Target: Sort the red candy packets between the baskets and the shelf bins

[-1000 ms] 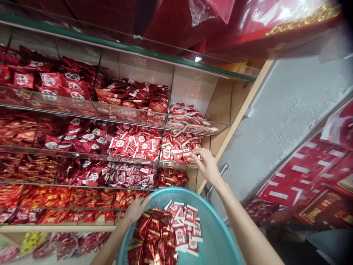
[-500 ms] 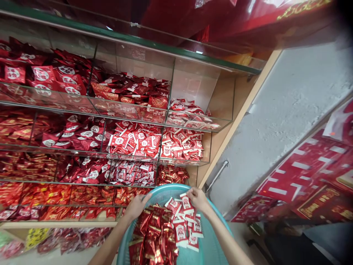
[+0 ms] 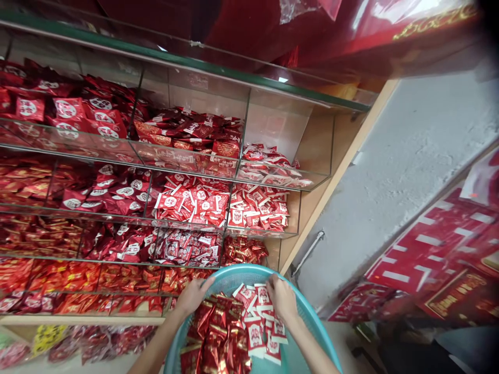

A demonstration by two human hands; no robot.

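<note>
A round turquoise plastic basket (image 3: 249, 269) with a perforated wall is at the bottom centre. My left hand (image 3: 194, 297) is closed on its left rim, the thumb lying along the edge. Inside, shiny red and gold candy packets (image 3: 220, 332) fill the left side, and flat red-and-white packets (image 3: 256, 335) lie overlapping beside them. My right hand (image 3: 282, 297) is over the basket's far right part with its fingers curled closed, at the upper edge of the red-and-white packets. Its fingertips are hidden, so what they hold does not show.
Ahead, glass-fronted shelf compartments (image 3: 187, 202) hold many small red packets. A wooden side panel (image 3: 339, 176) ends the shelves, next to a grey wall (image 3: 393, 171). Red printed goods (image 3: 432, 244) hang at right. Bagged items (image 3: 105, 337) lie below the shelves.
My right hand has dropped slightly and curled further over the red-and-white packets. My left hand keeps to the basket's rim. The view has shifted a little, so the basket appears lower.
</note>
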